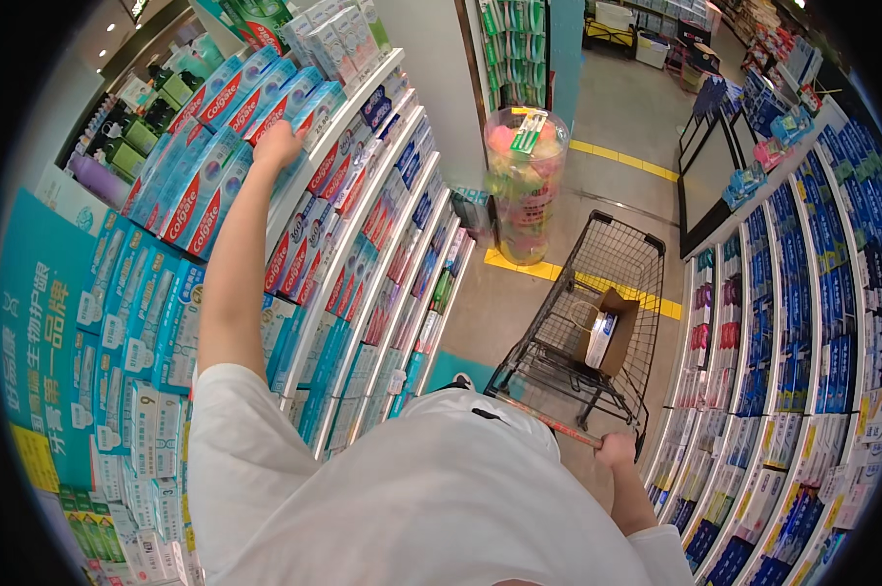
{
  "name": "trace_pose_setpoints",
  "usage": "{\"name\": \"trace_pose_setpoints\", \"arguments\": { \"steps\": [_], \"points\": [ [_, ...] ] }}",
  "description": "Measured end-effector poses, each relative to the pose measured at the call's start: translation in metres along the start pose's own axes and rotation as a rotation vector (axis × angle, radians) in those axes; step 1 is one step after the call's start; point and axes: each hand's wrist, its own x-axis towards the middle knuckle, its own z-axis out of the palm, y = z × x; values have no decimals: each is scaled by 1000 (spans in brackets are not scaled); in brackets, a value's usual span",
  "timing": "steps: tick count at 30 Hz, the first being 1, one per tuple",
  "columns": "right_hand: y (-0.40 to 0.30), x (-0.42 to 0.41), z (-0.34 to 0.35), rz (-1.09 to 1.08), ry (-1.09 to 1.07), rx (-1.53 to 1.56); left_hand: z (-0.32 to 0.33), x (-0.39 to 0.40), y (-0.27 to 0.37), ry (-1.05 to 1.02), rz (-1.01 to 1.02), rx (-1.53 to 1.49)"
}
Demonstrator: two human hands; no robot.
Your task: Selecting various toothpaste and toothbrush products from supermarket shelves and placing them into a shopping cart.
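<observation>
My left hand [278, 145] reaches up to the top shelf at left and rests against the red end of a Colgate toothpaste box [294, 97]. Its fingers are mostly hidden, so whether they grip the box cannot be told. More Colgate boxes [210, 194] are stacked around it in light blue and red. Lower down at right, my right hand [616, 449] is closed around the right end of the shopping cart handle [550, 423]. Inside the black wire cart [594, 249] sits an open cardboard box [622, 326] with a white-and-blue carton [600, 338] in it.
Tiered toothpaste shelves [353, 293] run along my left. Shelves of blue packages [799, 315] curve along my right. Ahead stands a clear cylindrical bin [526, 212] of colourful items, with a toothbrush pack on top. Yellow floor strips [624, 160] cross the aisle.
</observation>
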Motion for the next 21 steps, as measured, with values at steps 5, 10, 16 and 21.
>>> {"name": "trace_pose_setpoints", "arguments": {
  "steps": [5,10,16,21],
  "points": [
    [3,-12,15,58,-8,66,-2,-7,31,409,41,64],
    [6,6,-6,-17,-62,23,-20,-66,37,554,-133,-121],
    [10,-4,-11,-4,-126,79,143,-268,236,-229,-55,-1261],
    [17,6,-18,-41,-148,62,262,-464,397,-1270,-705,-1433]
  ]
}}
